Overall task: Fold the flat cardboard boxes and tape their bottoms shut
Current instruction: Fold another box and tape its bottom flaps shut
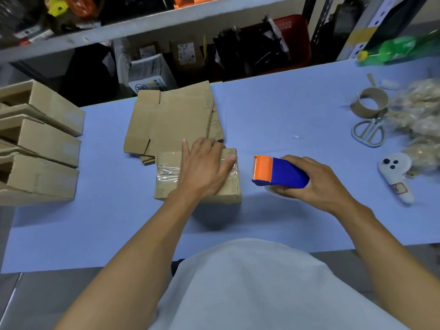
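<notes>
A folded cardboard box (166,184) stands bottom-up on the blue table (285,115), with clear tape across its closed flaps. My left hand (204,167) lies flat on top of it, fingers straight, pressing the tape. Just right of the box, my right hand (316,184) grips a blue tape dispenser (283,173) with an orange head, held a little above the table. Behind the box lies a stack of flat cardboard boxes (171,120).
Several folded boxes (40,144) lie on their sides at the table's left edge. At the right are an empty tape core (369,103), scissors (367,132), a white tool (395,177) and crumpled wrapping (419,110). Cluttered shelves (142,32) stand behind the table.
</notes>
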